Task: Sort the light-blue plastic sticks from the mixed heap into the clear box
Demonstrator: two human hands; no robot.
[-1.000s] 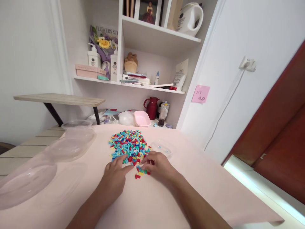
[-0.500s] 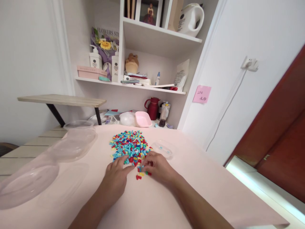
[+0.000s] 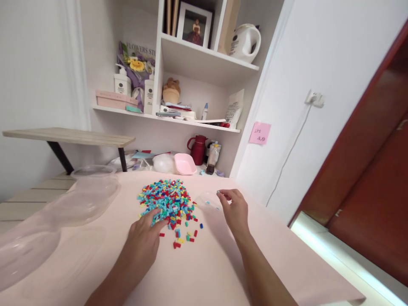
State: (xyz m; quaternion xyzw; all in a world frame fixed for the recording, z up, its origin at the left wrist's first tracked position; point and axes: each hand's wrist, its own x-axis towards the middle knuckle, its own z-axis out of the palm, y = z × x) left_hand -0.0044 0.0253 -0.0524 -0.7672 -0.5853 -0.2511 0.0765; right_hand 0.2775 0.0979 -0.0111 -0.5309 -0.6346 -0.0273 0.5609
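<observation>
A heap of tiny coloured building bricks [image 3: 165, 195] in blue, red, yellow and green lies on the pink-covered table. My left hand [image 3: 145, 231] rests at the heap's near left edge, its fingers apart and touching the bricks. Raised to the right, my right hand [image 3: 235, 209] pinches a small light-blue brick [image 3: 218, 192] between thumb and forefinger. That hand is at the right side of a clear shallow container [image 3: 204, 199], in which a few light-blue bricks lie. Several loose bricks [image 3: 190, 239] are scattered in front of the heap.
Clear plastic containers [image 3: 92, 199] line the table's left side. Behind the heap stand a pink tray [image 3: 185, 165], a red jug [image 3: 198, 149] and a bottle of dark liquid [image 3: 211, 160]. A small wooden shelf stand [image 3: 70, 135] is at the left.
My right hand has moved from the loose bricks up and right to the clear container, carrying a small light-blue brick. My left hand stays at the heap. The view has shifted slightly.
</observation>
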